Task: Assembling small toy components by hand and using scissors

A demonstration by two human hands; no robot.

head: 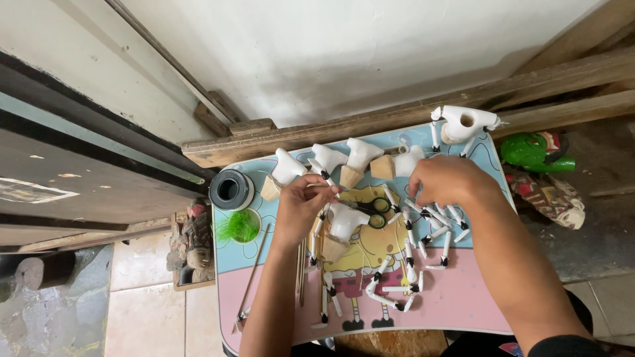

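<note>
1. Left hand (301, 201) is pinching a thin white jointed limb piece (325, 173) between thumb and fingertips, at about 10 o'clock from the middle of the small printed table (456, 301). The fingers are closing round it; the piece's black joint is showing just past the fingertips.
2. Right hand (446, 180) is resting knuckles-up at about 1 o'clock over a heap of loose limb pieces (433, 221). Its fingers are curling down into the heap; whether they are gripping anything, I cannot tell.
3. The held piece is looking very light, slim and stiff in each segment, but floppy at the black joints. Probably snaps or pulls apart if bent hard. Best taken by the white shaft near a joint, not by the dangling end.
4. White carved bodies (344, 157) are lining the far edge at 12 o'clock; one more (345, 221) is lying at centre beside the scissors (377, 211).
5. A thread spool (231, 189) and a tuft of green fibre (238, 227) are sitting at 9 o'clock.
</note>
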